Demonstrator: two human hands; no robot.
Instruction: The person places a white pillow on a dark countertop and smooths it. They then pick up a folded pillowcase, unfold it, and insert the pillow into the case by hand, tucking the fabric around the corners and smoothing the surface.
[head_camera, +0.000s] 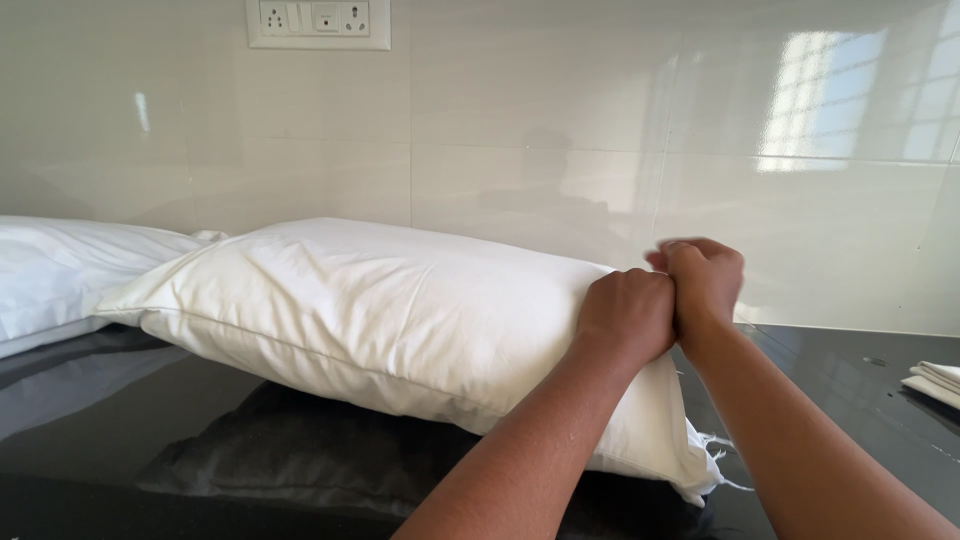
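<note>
While the white pillow lies on the black worktop, left hand and right hand clench its near end; it looks soft, light and squashy, best gripped by bunched fabric.

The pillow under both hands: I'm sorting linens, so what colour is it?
Plain white pillow, no pattern, gripped by the left hand and right hand; head view.

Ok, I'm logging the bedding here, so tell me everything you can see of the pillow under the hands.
The pillow is white, plump, seemingly cotton, with a piped seam. It lies lengthwise on the glossy black counter against the tiled wall. Its right end is frayed, with loose threads. The left hand and right hand grip that end's top corner.
</note>
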